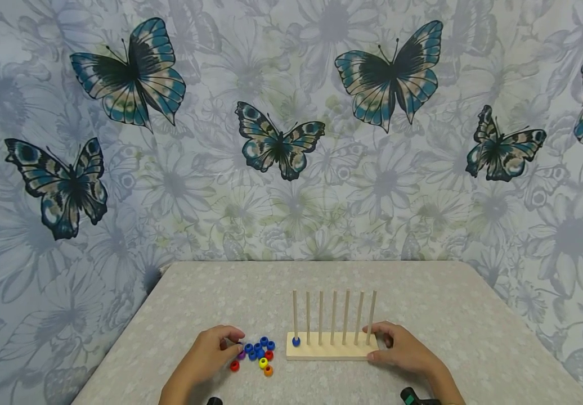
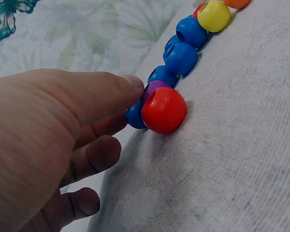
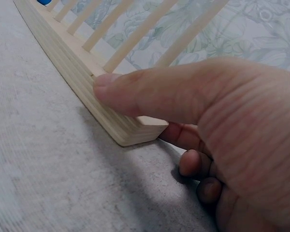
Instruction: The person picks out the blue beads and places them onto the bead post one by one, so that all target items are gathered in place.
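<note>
A wooden base (image 1: 329, 352) with several upright pegs stands on the table; a blue bead (image 1: 296, 341) sits at the foot of the leftmost peg. My right hand (image 1: 379, 344) grips the base's right end, thumb (image 3: 135, 92) on its front face (image 3: 72, 72) and fingers behind. Left of the base lies a cluster of loose beads (image 1: 258, 351): blue, red, yellow, orange, purple. My left hand (image 1: 234, 344) is at the cluster's left edge. In the left wrist view its thumb (image 2: 121, 87) and index finger pinch a blue bead (image 2: 134, 117), next to a purple bead (image 2: 154, 88) and a red bead (image 2: 163, 110).
The table (image 1: 220, 292) carries a pale grey patterned cloth; its left edge runs close to my left hand. A curtain with butterflies (image 1: 278, 140) hangs behind. Dark wrist-camera parts (image 1: 413, 396) show at the bottom edge.
</note>
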Demonstrator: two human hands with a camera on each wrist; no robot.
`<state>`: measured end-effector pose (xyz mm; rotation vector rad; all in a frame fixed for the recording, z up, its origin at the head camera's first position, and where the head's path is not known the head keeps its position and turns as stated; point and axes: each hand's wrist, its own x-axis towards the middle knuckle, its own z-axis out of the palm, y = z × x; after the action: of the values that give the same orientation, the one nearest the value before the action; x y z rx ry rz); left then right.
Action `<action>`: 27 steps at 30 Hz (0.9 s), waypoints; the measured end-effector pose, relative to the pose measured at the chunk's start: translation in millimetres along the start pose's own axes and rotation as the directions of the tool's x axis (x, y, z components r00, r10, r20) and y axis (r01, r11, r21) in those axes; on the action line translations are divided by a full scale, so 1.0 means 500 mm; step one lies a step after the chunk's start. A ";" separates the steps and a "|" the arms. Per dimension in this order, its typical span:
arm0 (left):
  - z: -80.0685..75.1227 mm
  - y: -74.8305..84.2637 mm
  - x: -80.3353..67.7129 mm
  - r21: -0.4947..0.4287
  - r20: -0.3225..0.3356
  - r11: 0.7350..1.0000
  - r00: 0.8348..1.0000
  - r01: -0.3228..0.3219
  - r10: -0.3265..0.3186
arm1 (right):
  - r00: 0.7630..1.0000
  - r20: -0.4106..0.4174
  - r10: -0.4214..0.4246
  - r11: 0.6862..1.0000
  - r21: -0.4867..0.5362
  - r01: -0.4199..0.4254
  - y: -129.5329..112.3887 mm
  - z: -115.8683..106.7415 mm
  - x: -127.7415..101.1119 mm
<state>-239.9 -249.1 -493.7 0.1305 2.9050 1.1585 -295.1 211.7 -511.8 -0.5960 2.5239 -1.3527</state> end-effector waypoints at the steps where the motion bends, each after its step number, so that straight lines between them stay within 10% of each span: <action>1: -0.001 0.000 0.000 -0.002 0.004 1.000 1.000 0.002 -0.002 | 1.000 -0.001 0.001 1.000 0.000 -0.001 0.000 0.000 0.000; 27: -0.004 -0.008 0.002 0.044 0.043 0.999 0.999 0.001 -0.003 | 1.000 0.002 -0.021 1.000 -0.001 0.021 0.004 -0.002 -0.002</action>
<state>-241.5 -253.3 -495.3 0.1516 2.8932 1.0774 -294.9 214.0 -512.9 -0.6262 2.5238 -1.3568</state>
